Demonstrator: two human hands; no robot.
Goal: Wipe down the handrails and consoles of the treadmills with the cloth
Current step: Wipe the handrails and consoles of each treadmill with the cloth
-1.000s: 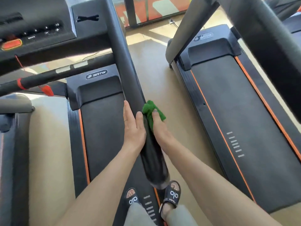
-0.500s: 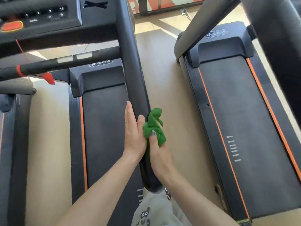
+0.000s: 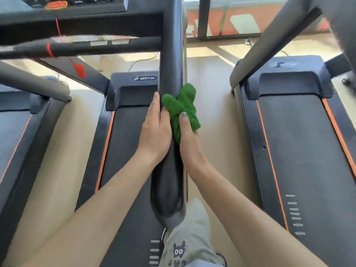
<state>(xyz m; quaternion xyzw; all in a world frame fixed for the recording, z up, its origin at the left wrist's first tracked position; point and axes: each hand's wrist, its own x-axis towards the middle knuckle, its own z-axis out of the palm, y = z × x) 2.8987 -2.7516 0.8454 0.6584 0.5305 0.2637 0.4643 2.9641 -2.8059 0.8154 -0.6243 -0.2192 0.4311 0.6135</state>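
A thick black handrail (image 3: 170, 54) runs from the console (image 3: 63, 4) at the top down the middle of the head view. My left hand (image 3: 155, 130) lies flat against the rail's left side, fingers straight. My right hand (image 3: 189, 139) grips a bunched green cloth (image 3: 183, 106) and presses it on the rail's right side, thumb on top of the cloth. The rail's rounded end (image 3: 169, 209) is near my knee.
A black crossbar (image 3: 107, 46) with a red tag spans the upper left below the console. A second treadmill (image 3: 300, 151) with a grey upright (image 3: 269, 41) stands to the right. A third treadmill's edge (image 3: 17, 132) is at left. Wooden floor lies between them.
The view has tilted up and come closer. Both hands stay on the rail, and the cloth now lies more over the rail's top than a second ago.
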